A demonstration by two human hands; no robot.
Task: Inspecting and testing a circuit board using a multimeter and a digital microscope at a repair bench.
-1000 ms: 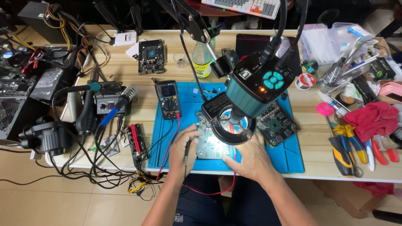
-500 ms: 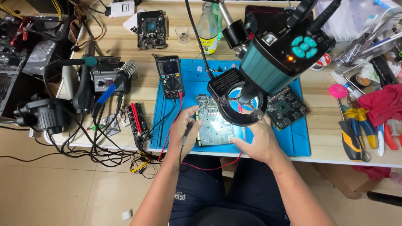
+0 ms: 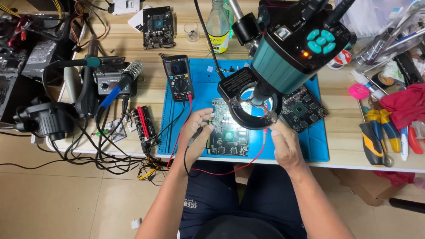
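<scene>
The left hand (image 3: 195, 132) pinches a black probe (image 3: 195, 136) onto the board (image 3: 226, 135), while the right hand (image 3: 285, 148) grips a red probe (image 3: 264, 136) beside the ring light (image 3: 254, 104).

left hand (image 3: 198, 132) curled, right hand (image 3: 284, 144) raised

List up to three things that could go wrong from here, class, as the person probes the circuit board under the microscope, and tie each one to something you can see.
1. The left hand holds the black probe against the densely packed circuit board; a slip might bridge neighbouring contacts.
2. The red lead hangs off the table edge by the person's lap, so a knee could snag it and jerk the probe in the right hand.
3. The ring light hangs close above the board and may be bumped.
</scene>
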